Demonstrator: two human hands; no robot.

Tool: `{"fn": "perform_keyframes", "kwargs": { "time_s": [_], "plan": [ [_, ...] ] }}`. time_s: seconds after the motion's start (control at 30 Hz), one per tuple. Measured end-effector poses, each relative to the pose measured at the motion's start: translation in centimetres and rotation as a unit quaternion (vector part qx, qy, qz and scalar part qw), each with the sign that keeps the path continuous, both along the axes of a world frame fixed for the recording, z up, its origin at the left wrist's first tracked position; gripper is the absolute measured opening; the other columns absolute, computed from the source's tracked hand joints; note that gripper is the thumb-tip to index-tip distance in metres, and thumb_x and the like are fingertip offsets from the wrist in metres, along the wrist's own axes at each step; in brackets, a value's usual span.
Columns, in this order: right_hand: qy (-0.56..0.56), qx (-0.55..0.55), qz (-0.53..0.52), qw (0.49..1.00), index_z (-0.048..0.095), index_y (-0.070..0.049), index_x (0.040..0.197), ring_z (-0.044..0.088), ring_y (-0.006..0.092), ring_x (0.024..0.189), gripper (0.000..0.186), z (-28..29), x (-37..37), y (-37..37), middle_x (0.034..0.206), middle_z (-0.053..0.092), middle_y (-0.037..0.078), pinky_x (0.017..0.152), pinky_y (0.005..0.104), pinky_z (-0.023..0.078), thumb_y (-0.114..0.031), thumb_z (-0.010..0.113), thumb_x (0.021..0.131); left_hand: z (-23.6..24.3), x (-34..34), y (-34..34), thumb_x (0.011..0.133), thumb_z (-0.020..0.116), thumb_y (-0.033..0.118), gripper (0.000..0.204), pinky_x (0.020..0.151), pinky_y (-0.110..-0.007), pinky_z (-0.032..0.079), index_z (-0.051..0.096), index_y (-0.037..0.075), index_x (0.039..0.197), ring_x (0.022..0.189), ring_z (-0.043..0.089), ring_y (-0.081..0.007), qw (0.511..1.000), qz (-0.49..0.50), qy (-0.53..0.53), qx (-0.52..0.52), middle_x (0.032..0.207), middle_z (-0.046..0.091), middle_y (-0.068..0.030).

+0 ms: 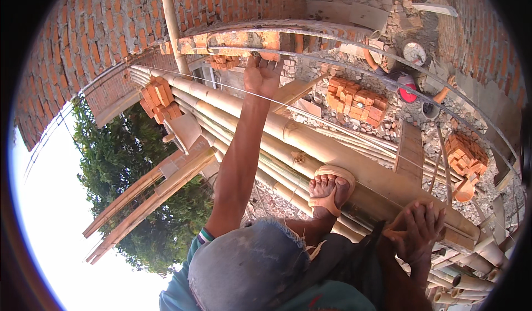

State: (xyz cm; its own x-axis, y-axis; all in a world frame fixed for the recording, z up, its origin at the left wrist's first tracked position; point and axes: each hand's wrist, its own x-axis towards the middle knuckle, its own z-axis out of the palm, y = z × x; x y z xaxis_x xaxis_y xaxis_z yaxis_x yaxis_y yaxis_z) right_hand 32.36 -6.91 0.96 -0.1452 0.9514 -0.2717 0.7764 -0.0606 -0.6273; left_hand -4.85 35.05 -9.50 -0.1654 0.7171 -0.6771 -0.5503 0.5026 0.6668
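Note:
My left hand (262, 78) reaches forward to the brick course (227, 40) on top of the wall, its fingers curled at the edge beside a long, thin metal bar (316, 57). What those fingers hold, if anything, is hidden. A thin pale string (221, 83) runs slantwise past the wrist. At lower right, my right hand (417, 230) is near the end of the bamboo platform, fingers bent and a little apart, with no object visible in it. My sandalled foot (331, 192) stands on the thick bamboo poles (299, 158), below my bent knee in worn denim.
Loose bricks (157, 97) and a flat board (184, 131) lie on the platform's left end. Down on the rubble ground are brick stacks (357, 101) and a person in a red cap (407, 89) beside a bucket (430, 110). An upright bamboo pole (174, 28) stands against the wall.

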Motion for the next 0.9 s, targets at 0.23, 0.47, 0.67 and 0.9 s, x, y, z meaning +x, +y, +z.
{"fn": "perform_keyframes", "kwargs": {
  "time_s": [0.23,0.47,0.67,0.9],
  "plan": [
    [0.009,-0.044,0.003,0.999,0.061,-0.009,0.131,0.034,0.0408,0.145,0.063,0.5,0.8,-0.9,0.145,0.052,0.015,0.119,0.066,0.015,-0.053,0.068,0.086,-1.5,-3.1,0.2,0.108,0.046,0.027,0.031,0.102,-0.047,0.05,0.058,0.001,0.121,0.109,0.059,-0.0282,0.997,-0.028,0.066,-0.035,0.115,0.063,-0.0134],
    [0.009,-0.027,-0.009,1.0,0.052,-0.015,0.143,0.021,0.0372,0.152,0.066,0.5,0.7,-1.9,0.158,0.039,0.011,0.119,0.0684,0.01,-0.055,0.06,0.091,-1.8,-4.3,0.7,0.106,0.051,0.027,0.027,0.094,-0.041,0.054,0.06,0.005,0.118,0.103,0.062,-0.025,0.992,-0.025,0.099,-0.074,0.11,0.066,-0.0083],
    [0.01,-0.025,0.004,1.0,0.041,-0.02,0.153,0.009,0.0354,0.155,0.075,0.3,0.4,-2.1,0.164,0.027,0.009,0.119,0.0698,0.005,-0.059,0.057,0.091,-1.3,-4.7,1.3,0.104,0.053,0.029,0.029,0.098,-0.043,0.049,0.058,0.008,0.124,0.111,0.058,-0.0254,0.993,-0.003,0.113,-0.042,0.119,0.062,-0.005],
    [-0.017,0.04,0.038,0.998,0.049,-0.015,0.147,0.011,0.033,0.155,0.072,-0.3,-0.6,-1.7,0.162,0.031,0.011,0.119,0.0685,0.003,-0.062,0.053,0.093,-1.7,-7.2,2.8,0.104,0.054,0.028,0.03,0.1,-0.045,0.049,0.056,0.008,0.127,0.113,0.056,-0.0265,0.993,0.033,0.116,-0.013,0.121,0.059,-0.005]
  ]
}}
